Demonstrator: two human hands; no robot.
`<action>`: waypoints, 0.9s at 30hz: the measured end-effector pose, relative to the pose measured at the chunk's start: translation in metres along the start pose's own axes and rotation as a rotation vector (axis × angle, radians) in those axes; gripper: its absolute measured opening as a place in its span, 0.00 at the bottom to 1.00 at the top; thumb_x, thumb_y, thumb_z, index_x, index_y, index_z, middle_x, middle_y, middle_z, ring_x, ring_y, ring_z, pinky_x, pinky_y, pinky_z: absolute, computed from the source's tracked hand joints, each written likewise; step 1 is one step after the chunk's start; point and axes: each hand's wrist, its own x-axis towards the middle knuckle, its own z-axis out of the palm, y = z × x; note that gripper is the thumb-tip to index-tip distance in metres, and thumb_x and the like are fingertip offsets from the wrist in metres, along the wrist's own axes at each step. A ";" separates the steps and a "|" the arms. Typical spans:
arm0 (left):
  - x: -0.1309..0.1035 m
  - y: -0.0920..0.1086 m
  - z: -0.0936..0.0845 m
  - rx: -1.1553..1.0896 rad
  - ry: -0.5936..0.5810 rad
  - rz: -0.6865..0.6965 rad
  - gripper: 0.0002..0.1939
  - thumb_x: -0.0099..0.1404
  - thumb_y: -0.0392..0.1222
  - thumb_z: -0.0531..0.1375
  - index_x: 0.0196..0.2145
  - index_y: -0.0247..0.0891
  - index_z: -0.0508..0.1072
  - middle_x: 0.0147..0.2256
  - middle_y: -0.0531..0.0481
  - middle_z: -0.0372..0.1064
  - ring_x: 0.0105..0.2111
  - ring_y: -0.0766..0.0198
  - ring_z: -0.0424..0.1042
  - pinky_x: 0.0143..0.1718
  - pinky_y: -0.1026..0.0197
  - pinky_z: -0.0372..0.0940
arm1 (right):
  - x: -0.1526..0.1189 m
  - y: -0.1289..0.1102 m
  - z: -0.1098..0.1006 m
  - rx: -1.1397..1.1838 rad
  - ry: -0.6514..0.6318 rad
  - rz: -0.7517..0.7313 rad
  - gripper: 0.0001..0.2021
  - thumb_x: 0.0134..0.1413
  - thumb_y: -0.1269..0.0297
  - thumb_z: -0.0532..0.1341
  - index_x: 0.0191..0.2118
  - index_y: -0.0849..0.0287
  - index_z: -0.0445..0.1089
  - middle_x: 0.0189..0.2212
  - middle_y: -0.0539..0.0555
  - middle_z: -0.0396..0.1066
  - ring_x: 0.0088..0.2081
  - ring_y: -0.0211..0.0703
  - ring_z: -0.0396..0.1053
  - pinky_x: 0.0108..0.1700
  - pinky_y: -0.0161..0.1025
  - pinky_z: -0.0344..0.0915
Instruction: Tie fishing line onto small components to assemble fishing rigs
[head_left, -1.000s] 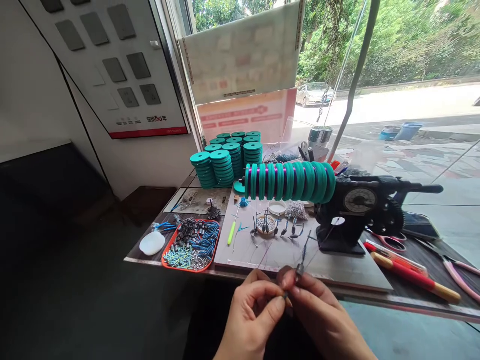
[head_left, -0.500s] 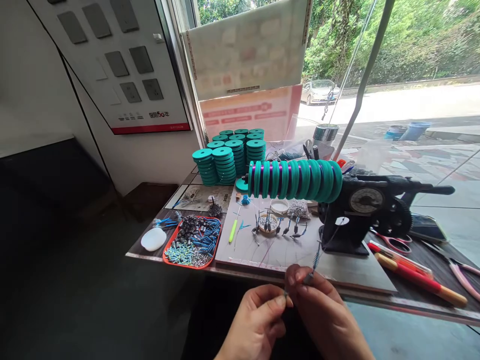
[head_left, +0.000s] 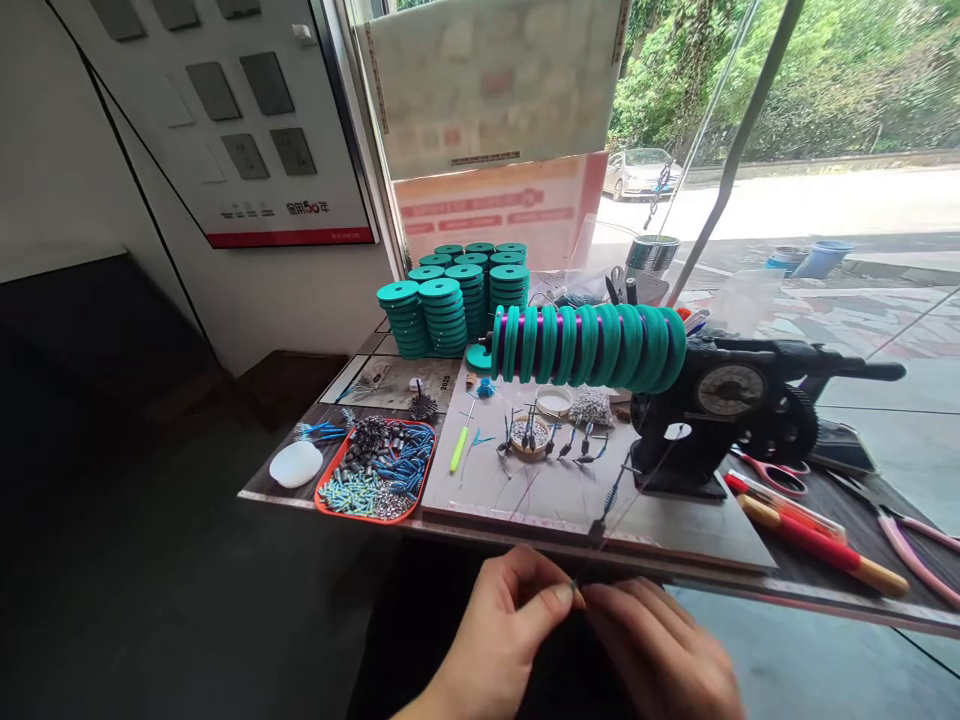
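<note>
My left hand is at the bottom centre, thumb and forefinger pinched on a tiny piece too small to name. My right hand is beside it, its fingertips together near the same spot; what they hold is hidden. Above the hands, a dark weight with a blue spring-like piece hangs on thin line in front of the black winding machine. Teal spools fill the machine's shaft. Small dark pieces with wires stand near a round dish of beads on the board.
A red-rimmed tray of small parts and a white lid lie left. Stacked teal spools stand behind. Red scissors, a red-handled tool and pink-handled pliers lie right.
My right hand has moved away from the hanging weight and blue piece, down and to the right. The weight now hangs uncovered. My left hand keeps its pinch, and the view has shifted slightly.
</note>
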 end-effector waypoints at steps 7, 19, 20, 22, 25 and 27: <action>-0.004 0.008 0.000 0.433 0.008 0.353 0.07 0.59 0.36 0.56 0.25 0.35 0.71 0.30 0.48 0.63 0.32 0.61 0.63 0.35 0.61 0.57 | 0.072 -0.026 -0.036 -0.328 -0.274 -0.642 0.21 0.63 0.77 0.41 0.31 0.63 0.70 0.23 0.55 0.71 0.24 0.40 0.63 0.29 0.38 0.58; 0.002 0.010 -0.004 -0.035 -0.046 0.204 0.07 0.57 0.40 0.59 0.25 0.34 0.70 0.27 0.52 0.62 0.29 0.65 0.58 0.32 0.64 0.56 | 0.129 -0.020 -0.024 -0.175 -0.742 -0.628 0.11 0.61 0.75 0.49 0.30 0.58 0.63 0.19 0.45 0.63 0.20 0.36 0.55 0.26 0.35 0.49; 0.003 0.009 -0.005 -0.062 -0.054 0.152 0.06 0.55 0.39 0.60 0.25 0.34 0.70 0.25 0.52 0.62 0.27 0.67 0.57 0.29 0.65 0.55 | 0.129 -0.020 -0.024 -0.161 -0.739 -0.631 0.12 0.62 0.74 0.48 0.30 0.58 0.63 0.19 0.45 0.63 0.20 0.36 0.55 0.26 0.35 0.50; 0.005 0.007 -0.007 -0.129 -0.074 0.023 0.06 0.52 0.40 0.61 0.24 0.34 0.71 0.23 0.54 0.61 0.22 0.71 0.51 0.23 0.67 0.48 | 0.130 -0.021 -0.025 -0.157 -0.740 -0.658 0.12 0.64 0.72 0.46 0.32 0.58 0.64 0.19 0.46 0.63 0.21 0.37 0.56 0.27 0.36 0.50; 0.007 0.005 -0.010 -0.236 -0.130 -0.098 0.11 0.50 0.43 0.64 0.20 0.34 0.68 0.20 0.57 0.57 0.19 0.73 0.45 0.20 0.67 0.41 | 0.130 -0.023 -0.026 -0.232 -0.716 -0.758 0.15 0.65 0.70 0.43 0.33 0.61 0.66 0.20 0.48 0.64 0.22 0.39 0.56 0.27 0.38 0.49; 0.007 0.006 -0.010 -0.246 -0.142 -0.090 0.13 0.51 0.45 0.65 0.19 0.34 0.67 0.20 0.58 0.54 0.19 0.73 0.45 0.20 0.67 0.41 | 0.128 -0.022 -0.024 -0.268 -0.707 -0.788 0.17 0.65 0.71 0.43 0.33 0.62 0.67 0.20 0.49 0.65 0.21 0.39 0.56 0.26 0.38 0.49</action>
